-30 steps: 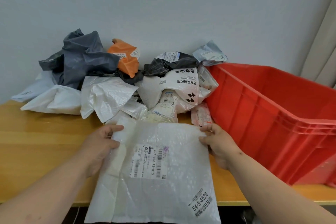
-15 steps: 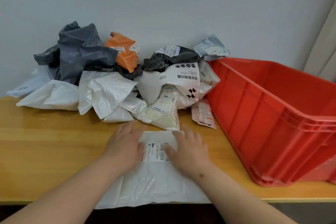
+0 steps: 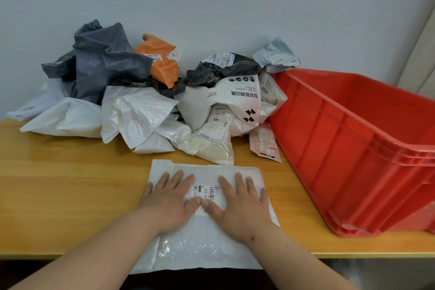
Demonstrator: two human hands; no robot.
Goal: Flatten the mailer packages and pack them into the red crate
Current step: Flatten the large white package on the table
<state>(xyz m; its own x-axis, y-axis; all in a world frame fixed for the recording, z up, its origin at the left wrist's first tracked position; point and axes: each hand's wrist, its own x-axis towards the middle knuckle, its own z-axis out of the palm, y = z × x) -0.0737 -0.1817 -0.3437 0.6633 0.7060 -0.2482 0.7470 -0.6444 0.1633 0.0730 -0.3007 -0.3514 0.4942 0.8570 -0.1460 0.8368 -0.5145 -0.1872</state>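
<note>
A white bubble mailer with a barcode label lies flat on the wooden table, its near end hanging over the front edge. My left hand and my right hand press flat on it side by side, fingers straight, thumbs almost touching over the label. The red crate stands to the right on the table; its visible inside looks empty. Behind the flat mailer a heap of crumpled mailers lies against the wall, with white, grey, black and orange ones.
The wooden table runs left of my hands. A small pink-printed pouch lies against the crate's left wall. A pale wall stands behind the heap, and a curtain edge hangs at the far right.
One second ago both hands held the white mailer up by its sides. It now lies on the table and my palms press it, having spread slightly apart since half a second ago.
</note>
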